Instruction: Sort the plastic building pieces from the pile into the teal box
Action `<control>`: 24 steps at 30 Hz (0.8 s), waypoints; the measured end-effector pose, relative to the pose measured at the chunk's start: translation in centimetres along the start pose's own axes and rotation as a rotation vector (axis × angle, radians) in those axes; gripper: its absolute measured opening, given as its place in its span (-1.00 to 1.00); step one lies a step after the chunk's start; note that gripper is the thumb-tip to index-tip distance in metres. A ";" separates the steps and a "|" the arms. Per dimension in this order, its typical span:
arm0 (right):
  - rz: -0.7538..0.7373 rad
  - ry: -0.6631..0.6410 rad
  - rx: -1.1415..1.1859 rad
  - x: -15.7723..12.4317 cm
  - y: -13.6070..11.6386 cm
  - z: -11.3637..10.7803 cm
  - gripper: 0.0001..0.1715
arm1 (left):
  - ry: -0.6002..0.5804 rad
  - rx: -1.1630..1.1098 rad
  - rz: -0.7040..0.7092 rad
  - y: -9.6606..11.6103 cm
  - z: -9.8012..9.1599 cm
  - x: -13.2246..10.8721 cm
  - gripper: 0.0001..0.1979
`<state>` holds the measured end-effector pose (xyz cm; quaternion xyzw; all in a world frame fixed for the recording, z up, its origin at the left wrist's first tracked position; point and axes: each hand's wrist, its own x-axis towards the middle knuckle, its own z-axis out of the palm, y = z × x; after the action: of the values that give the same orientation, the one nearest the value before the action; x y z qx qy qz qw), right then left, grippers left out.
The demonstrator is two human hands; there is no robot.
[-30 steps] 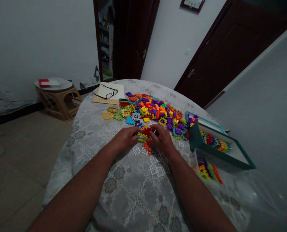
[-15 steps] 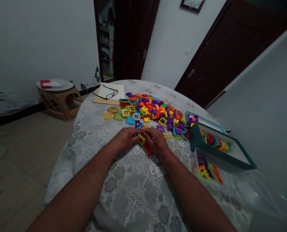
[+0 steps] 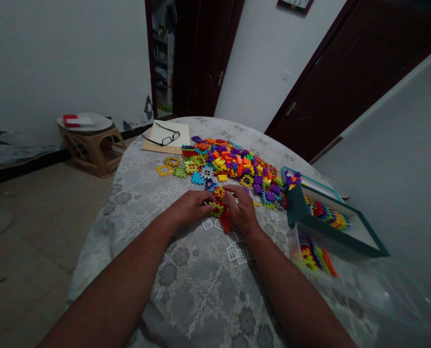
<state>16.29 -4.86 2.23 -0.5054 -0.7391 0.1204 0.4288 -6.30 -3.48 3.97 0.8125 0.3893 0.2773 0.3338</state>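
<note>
Both my hands rest on the round table with a lace-pattern cloth [image 3: 200, 285]. My left hand [image 3: 191, 205] and my right hand [image 3: 241, 209] pinch, from either side, a small cluster of joined plastic pieces [image 3: 218, 205], red and yellow-green with an orange one on top. Fingers of both hands are curled onto it. Just beyond my hands lies a big pile of loose coloured interlocking pieces [image 3: 230, 166]. Several white window-shaped pieces [image 3: 235, 249] lie on the cloth near my right wrist.
A teal box [image 3: 336, 231] with rows of coloured pieces stands at the right, a clear bag of pieces [image 3: 311, 256] before it. Glasses [image 3: 165, 138] lie on a notepad at the far edge. A plastic stool [image 3: 92, 145] stands on the floor at left; dark doors behind.
My hands drew closer together on the cluster, and an orange piece now sits on its top. The camera shifted slightly.
</note>
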 end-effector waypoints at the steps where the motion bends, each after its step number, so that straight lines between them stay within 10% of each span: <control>1: -0.007 0.010 -0.060 0.2 0.5 0.0 -0.63 | -0.013 0.003 -0.007 0.0 0.0 -0.1 -0.83; 8: -0.079 -0.213 -0.245 0.7 3.3 0.9 -0.49 | -0.138 -0.005 -0.083 0.5 -0.5 -0.3 -0.82; 24: -0.062 -0.202 -0.132 0.9 2.8 -4.1 -0.83 | -0.153 -0.030 -0.096 0.4 -0.5 -0.1 -0.87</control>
<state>21.06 -3.86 3.48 -0.4945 -0.8002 0.1086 0.3215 -6.57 -3.60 4.58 0.8065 0.3970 0.2039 0.3877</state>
